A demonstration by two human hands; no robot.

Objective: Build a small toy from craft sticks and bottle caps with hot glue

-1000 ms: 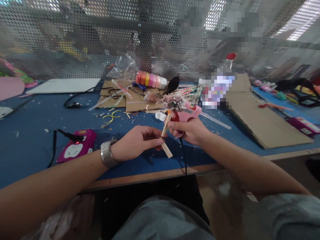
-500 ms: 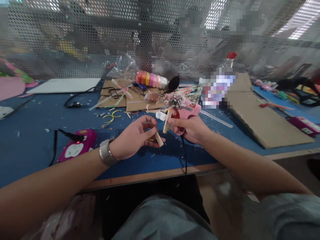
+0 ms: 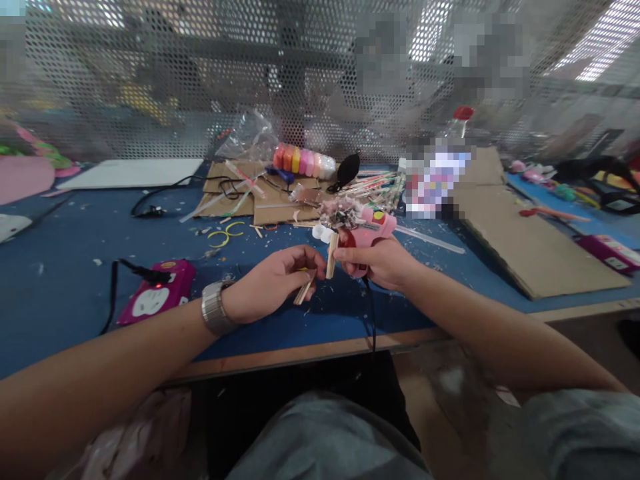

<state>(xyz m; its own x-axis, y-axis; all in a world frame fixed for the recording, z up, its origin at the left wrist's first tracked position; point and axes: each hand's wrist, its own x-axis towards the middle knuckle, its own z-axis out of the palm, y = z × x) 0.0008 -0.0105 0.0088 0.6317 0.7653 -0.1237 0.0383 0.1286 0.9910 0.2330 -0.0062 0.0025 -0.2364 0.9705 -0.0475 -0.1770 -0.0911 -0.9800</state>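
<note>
Pink glue gun (image 3: 373,230) in the right hand (image 3: 377,260); left hand (image 3: 275,283) partly hides gripped wooden sticks (image 3: 303,291).

mesh wall (image 3: 200,73): grey, punched all over with tiny holes, stuff behind it pretty blurred
blue table (image 3: 55,287): set right up by the mesh, trimmed with 1 brownish front edge (image 3: 300,349)
floor (image 3: 440,413): brownish, kinda blotchy, partly hidden
light (image 3: 607,40): 1 bright striped patch seen up top right

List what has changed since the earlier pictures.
The left hand has drawn its sticks left, away from the right sticks; their lower ends now point down and left. Neither hand has visibly let go. The right hand still holds the glue gun; the power strip stayed put.
</note>
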